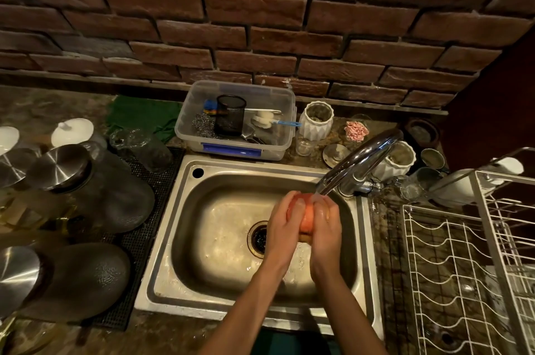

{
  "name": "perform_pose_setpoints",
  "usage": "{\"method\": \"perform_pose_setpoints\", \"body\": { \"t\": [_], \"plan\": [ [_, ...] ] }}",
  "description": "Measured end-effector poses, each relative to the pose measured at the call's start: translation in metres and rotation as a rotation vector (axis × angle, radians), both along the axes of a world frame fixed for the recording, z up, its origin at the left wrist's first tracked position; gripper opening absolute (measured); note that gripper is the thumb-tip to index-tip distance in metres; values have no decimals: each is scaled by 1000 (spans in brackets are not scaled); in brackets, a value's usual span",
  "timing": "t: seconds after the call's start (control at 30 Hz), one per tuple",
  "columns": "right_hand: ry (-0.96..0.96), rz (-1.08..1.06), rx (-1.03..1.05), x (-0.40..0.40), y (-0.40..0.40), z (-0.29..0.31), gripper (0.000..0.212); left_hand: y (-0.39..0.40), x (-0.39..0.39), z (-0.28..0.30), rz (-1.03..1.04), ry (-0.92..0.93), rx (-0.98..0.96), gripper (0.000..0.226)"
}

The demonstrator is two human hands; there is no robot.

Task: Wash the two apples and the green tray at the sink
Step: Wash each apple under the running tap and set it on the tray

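In the head view, both hands met over the right half of the sink [185,239], directly under the faucet [362,157] spout, with 1 apple [307,217] pressed between them — the left hand [282,224] cupped its left side, the right hand [325,227] its right, fingers of both curled over the top and closed on the fruit. The apple sat between the palms rather than ahead of the fingers, so neither hand was nearer; any turning of it, I judged, would depend on the 2 palms rolling against each other. The fruit was too round and too covered to give it a long axis. It hung clear of the basin floor, just right of the drain [260,237], and water from the spout appeared to strike its upper right. The basin itself held nothing else and gave free room on the left. The wire rack [463,267] stood beyond the sink's right rim — a likely place to set things, as I judged. The 2nd apple and the green tray could not be seen.
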State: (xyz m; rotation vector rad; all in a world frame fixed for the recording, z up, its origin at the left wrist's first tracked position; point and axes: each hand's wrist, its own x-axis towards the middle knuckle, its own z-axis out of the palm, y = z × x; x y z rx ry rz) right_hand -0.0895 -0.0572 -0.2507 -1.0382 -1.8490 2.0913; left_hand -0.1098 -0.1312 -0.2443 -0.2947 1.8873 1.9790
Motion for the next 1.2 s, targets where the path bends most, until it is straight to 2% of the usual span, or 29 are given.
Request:
{"method": "perform_pose_setpoints", "body": {
  "t": [0.1, 0.17, 0.23, 0.3, 0.43, 0.57, 0.67, 0.73, 0.8, 0.87, 0.97, 1.07, 1.2],
  "plan": [
    [-109, 19, -310, -8, 8, 9, 27, -4, 0, 4, -65, 157, -104, 26],
    [-173, 72, -489, -13, 15, 15, 37, -7, 1, 2, -90, 238, -177, 30],
    [-213, 122, -504, -17, 16, 19, 41, -6, 3, -1, -64, 277, -223, 31],
    [-234, 157, -287, -19, 12, 21, 35, -4, 3, 1, 1, 199, -167, 25],
    [-142, 131, 64, -7, 3, 16, 29, -3, -4, 1, 45, 99, -106, 22],
    [-15, 297, 450, 7, 4, 12, 33, -4, -11, 7, -9, -96, -42, 31],
    [102, 372, 529, 14, 5, 8, 37, -7, -17, 9, -72, -283, 43, 40],
    [152, 402, 612, 18, 6, 3, 36, -8, -19, 13, -94, -416, 121, 38],
    [166, 367, 634, 17, 5, -1, 36, -5, -18, 11, -75, -395, 124, 32],
    [107, 231, 524, 12, 1, 0, 33, 0, -13, 6, -32, -276, 85, 29],
    [-19, 83, 213, 1, 1, 3, 27, 3, -6, -1, -15, -77, -58, 33],
    [-114, 76, -147, -9, 9, 3, 26, -1, -5, -7, -61, 78, -201, 27],
    [-316, 153, -521, -17, 26, 6, 42, -10, -3, -13, -211, 290, -327, 33]
  ]
}}
